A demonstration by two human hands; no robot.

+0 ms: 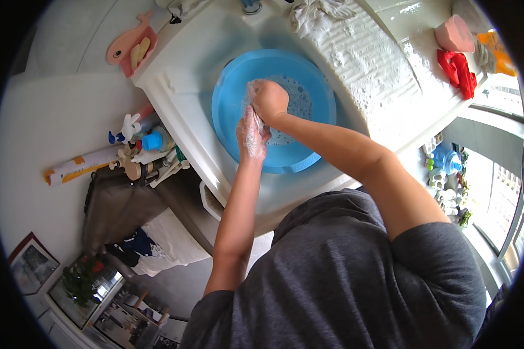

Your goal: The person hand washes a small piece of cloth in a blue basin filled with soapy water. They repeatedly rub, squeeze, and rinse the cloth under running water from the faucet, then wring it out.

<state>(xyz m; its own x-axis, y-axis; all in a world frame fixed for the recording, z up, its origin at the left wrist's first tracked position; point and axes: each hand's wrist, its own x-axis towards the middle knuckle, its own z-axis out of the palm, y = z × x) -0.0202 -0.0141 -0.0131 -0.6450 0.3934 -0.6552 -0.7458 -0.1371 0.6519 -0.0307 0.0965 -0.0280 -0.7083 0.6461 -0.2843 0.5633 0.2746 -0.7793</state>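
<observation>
A round blue plastic basin point(231, 131) sits in a white sink, with sudsy water in it. Over the basin my left hand point(252, 133), coated in foam, holds part of a wet, soapy white cloth point(257, 123). My right hand point(268, 99) is bent over just above it, its fist pressed against the left hand and the same cloth. The fingers of the right hand are mostly turned away from view. Most of the cloth is hidden between the two hands.
A ribbed washboard surface point(367, 65) covered in suds lies right of the basin, with a crumpled white cloth point(318, 15) at its top. Farther right are a red cloth point(458, 74) and a pink container point(455, 34). A pink whale-shaped soap holder point(121, 49) and several bottles point(152, 140) stand left.
</observation>
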